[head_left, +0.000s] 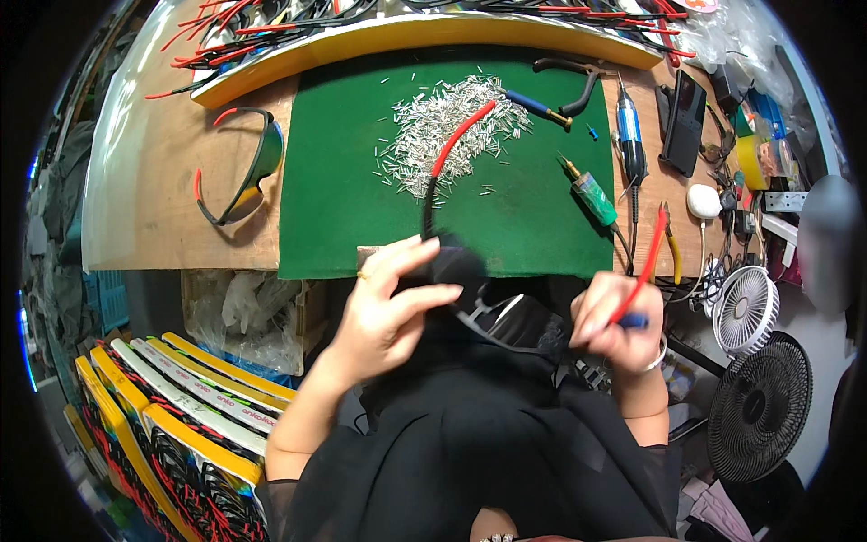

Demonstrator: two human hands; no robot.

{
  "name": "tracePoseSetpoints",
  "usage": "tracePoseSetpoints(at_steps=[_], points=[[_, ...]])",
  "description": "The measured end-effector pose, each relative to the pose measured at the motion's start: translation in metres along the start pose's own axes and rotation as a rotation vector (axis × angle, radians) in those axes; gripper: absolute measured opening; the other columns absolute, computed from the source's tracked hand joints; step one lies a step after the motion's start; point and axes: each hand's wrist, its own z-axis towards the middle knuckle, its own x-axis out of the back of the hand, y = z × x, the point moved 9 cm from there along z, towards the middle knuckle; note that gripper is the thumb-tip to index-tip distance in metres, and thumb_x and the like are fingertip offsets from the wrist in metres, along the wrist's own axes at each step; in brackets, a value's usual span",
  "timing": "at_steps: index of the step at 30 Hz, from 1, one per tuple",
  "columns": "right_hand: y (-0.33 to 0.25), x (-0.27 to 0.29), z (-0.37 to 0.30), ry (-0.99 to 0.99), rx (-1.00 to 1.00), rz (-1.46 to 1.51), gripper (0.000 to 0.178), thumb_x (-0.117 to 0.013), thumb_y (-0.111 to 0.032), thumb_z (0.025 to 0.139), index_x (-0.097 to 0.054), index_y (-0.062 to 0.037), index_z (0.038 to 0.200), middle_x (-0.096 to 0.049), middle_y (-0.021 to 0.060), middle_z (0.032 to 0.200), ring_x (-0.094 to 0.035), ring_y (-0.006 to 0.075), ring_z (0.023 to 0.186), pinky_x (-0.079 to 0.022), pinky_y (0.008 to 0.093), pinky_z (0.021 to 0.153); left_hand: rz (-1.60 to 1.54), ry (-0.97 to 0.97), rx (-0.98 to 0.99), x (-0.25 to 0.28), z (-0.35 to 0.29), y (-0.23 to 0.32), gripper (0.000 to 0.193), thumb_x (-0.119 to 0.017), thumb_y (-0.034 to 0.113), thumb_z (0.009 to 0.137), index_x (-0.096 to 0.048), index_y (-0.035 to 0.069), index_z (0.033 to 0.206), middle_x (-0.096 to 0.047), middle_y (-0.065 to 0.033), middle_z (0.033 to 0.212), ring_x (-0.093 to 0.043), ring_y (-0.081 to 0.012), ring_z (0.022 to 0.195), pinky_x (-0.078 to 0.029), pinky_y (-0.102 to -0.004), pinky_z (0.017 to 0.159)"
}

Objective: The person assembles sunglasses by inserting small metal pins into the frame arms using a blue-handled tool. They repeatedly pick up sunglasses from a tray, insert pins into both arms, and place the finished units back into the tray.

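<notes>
A pair of black-framed glasses [519, 334] is held low in front of my dark clothing. One of its temples [428, 217] runs up over the green mat and ends in a red tip; another red temple tip [652, 257] passes by my right hand. My left hand [384, 312] pinches the frame near its left hinge, which is dark and blurred. Curled closed, my right hand [616, 316] grips a tool with a blue handle [635, 321], whose working end is hidden. Beyond, many small silvery pins [433, 135] lie heaped on the green mat [343, 199].
A blue-handled tool [537, 107], black pliers [578, 90] and a green-handled tool [591, 194] lie on the mat. Finished-looking glasses [244, 172] sit left. Right stand a blue electric driver [629, 131], a phone [684, 125] and fans [759, 406]. Racks of temples [208, 443] stand lower left.
</notes>
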Motion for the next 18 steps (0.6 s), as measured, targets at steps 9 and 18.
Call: tracePoseSetpoints(at_steps=[9, 18], points=[[-0.030, -0.090, 0.015, -0.556, 0.229, -0.057, 0.018, -0.064, -0.009, 0.076, -0.064, -0.0011, 0.092, -0.061, 0.0076, 0.081, -0.060, 0.0211, 0.067, -0.047, 0.0279, 0.056, -1.552, 0.472, 0.859, -0.069, -0.008, -0.042, 0.043, -0.051, 0.019, 0.089, -0.035, 0.002, 0.125, -0.050, -0.0179, 0.116, -0.059, -0.0236, 0.091, -0.052, -0.0340, 0.072], [0.029, 0.012, 0.032, 0.182, -0.215, -0.424, 0.024, -0.068, -0.010, 0.075, -0.062, -0.0026, 0.097, -0.056, 0.0074, 0.077, -0.055, 0.0131, 0.066, -0.044, 0.0240, 0.059, -1.610, -0.118, 1.117, -0.119, -0.034, -0.023, 0.037, -0.059, 0.020, 0.085, -0.042, 0.002, 0.112, -0.060, -0.0170, 0.092, -0.060, -0.0130, 0.058, -0.051, -0.0228, 0.052]])
